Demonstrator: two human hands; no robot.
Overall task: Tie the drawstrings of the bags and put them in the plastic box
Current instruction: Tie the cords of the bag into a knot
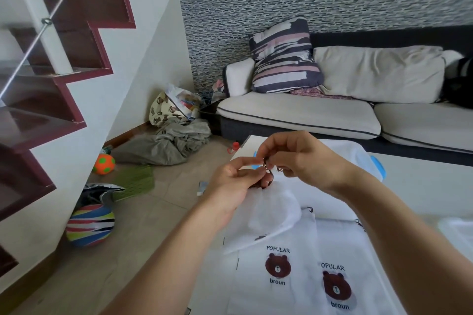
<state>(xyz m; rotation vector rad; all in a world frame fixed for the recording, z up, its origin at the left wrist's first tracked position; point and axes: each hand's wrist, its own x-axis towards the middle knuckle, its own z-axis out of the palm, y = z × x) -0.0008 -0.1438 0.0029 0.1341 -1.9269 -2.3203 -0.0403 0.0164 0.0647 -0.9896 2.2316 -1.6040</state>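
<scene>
Head view, drawstring (268, 174) pinched between hands (231, 181)

The plastic box (368, 161) is mostly hidden behind the hands, only blue clips and part of its white lid being seen. The dark drawstring (268, 174) is largely covered by the fingers (245, 161), so its knot cannot be made out. The rightmost bag (458, 231) is cut off by the edge.

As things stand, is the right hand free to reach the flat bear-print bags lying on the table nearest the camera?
Probably not yet. The right hand and left hand both pinch the dark drawstring of a lifted white bag. Nothing blocks the way to the flat bags; it would need to let go first.
</scene>
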